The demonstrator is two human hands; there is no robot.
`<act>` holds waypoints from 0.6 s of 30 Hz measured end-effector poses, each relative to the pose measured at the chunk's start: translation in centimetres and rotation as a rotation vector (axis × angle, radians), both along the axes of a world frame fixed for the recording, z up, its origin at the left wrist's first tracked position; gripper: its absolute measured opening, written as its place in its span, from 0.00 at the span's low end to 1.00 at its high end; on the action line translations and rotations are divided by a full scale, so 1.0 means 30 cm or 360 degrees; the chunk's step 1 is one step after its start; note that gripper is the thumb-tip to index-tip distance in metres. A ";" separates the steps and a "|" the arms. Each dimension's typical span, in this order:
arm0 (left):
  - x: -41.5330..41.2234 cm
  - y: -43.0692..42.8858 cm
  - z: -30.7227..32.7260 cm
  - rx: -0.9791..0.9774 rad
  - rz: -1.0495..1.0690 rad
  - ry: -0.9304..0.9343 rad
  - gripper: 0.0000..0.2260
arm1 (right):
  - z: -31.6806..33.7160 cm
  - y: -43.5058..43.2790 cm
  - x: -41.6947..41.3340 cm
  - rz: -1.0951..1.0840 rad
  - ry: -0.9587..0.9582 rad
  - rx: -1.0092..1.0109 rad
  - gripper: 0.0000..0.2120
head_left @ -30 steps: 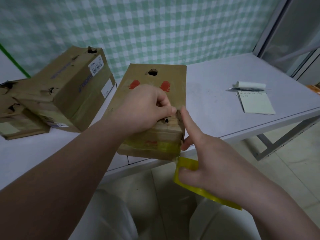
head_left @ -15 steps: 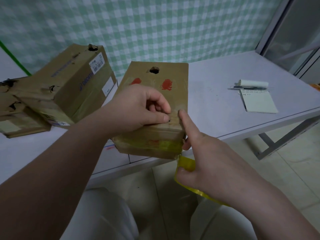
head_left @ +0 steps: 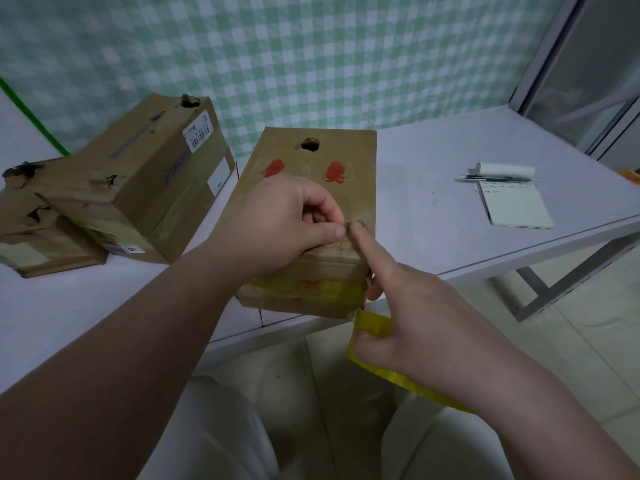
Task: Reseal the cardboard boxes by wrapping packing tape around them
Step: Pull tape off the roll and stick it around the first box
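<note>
Cardboard box [head_left: 346, 161] between both hands
Left hand [head_left: 287, 223] grips its near end; right hand [head_left: 415, 317] curls round the yellow tape roll [head_left: 372, 323], forefinger on the corner (red marks [head_left: 334, 172] unreadable).

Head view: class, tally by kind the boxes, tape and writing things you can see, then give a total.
Cardboard boxes: 3 (red-marked box, barcode-labelled box, crumpled box at far left)
Yellow packing tape roll: 1
Notepad: 1
Pen: 1
Total: 6
</note>
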State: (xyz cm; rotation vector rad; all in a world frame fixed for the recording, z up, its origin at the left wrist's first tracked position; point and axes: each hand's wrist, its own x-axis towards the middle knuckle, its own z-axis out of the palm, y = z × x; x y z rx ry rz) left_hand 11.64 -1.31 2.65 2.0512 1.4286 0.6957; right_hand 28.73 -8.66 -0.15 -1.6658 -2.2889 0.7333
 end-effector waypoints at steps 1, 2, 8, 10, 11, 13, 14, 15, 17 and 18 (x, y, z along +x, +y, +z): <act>0.004 -0.002 -0.001 0.0001 0.0019 -0.0002 0.06 | -0.002 0.003 0.002 -0.0003 0.0009 0.0011 0.50; 0.010 -0.004 -0.002 0.0007 0.0040 -0.0002 0.05 | -0.003 0.006 0.006 -0.0010 0.0017 0.0024 0.50; 0.058 -0.027 -0.011 0.0052 0.0219 0.0068 0.07 | -0.003 0.055 0.047 -0.0017 0.0131 0.0046 0.46; 0.063 -0.033 -0.012 0.0071 0.0254 0.0066 0.08 | 0.001 0.059 0.076 -0.0062 0.0300 0.0000 0.44; 0.062 -0.033 -0.010 0.0074 0.0267 0.0058 0.07 | 0.002 0.057 0.094 -0.0099 0.0414 -0.0020 0.43; 0.060 -0.034 -0.004 0.0067 0.0294 0.0015 0.05 | 0.010 0.045 0.130 -0.0175 0.0643 -0.0052 0.42; 0.062 -0.039 0.000 0.0079 0.0309 -0.0019 0.03 | 0.019 0.035 0.144 -0.0193 0.0734 -0.0064 0.40; 0.068 -0.049 0.006 0.0109 0.0324 -0.0061 0.03 | 0.028 0.022 0.156 -0.0198 0.0805 -0.0064 0.39; 0.088 -0.082 0.025 0.0200 0.0330 -0.0158 0.04 | 0.044 -0.005 0.178 -0.0207 0.0935 -0.0031 0.37; 0.101 -0.102 0.034 0.0222 0.0320 -0.0204 0.05 | 0.050 -0.019 0.189 -0.0217 0.1004 -0.0009 0.37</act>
